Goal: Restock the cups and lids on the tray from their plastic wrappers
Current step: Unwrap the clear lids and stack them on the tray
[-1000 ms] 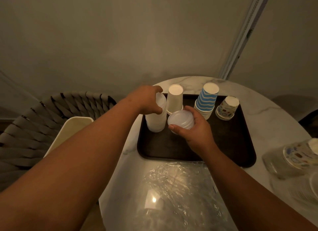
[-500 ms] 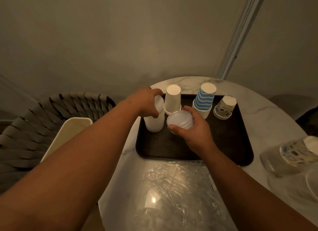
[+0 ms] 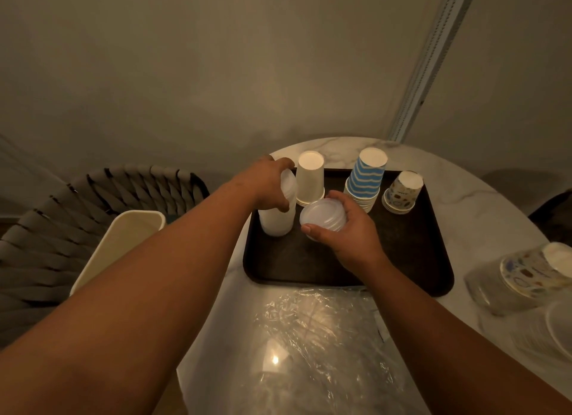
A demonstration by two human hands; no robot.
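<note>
A dark tray (image 3: pixel 411 260) lies on the marble table. My left hand (image 3: pixel 266 185) grips the top of a tall stack of white lids (image 3: pixel 277 221) standing at the tray's back left corner. Just to its right, my right hand (image 3: pixel 349 229) holds a short stack of white lids (image 3: pixel 322 218) above the tray. Behind them stand upside-down cup stacks: plain white cups (image 3: pixel 309 177), blue-striped cups (image 3: pixel 366 177) and small patterned cups (image 3: pixel 402 193).
An empty clear plastic wrapper (image 3: pixel 315 346) lies on the table in front of the tray. At the right edge lie wrapped patterned cups (image 3: pixel 526 275) and wrapped lids (image 3: pixel 557 331). A cream bin (image 3: pixel 123 241) and a woven chair (image 3: pixel 46 229) stand left of the table.
Both hands have stayed almost in place with their lid stacks. The view has shifted slightly.
</note>
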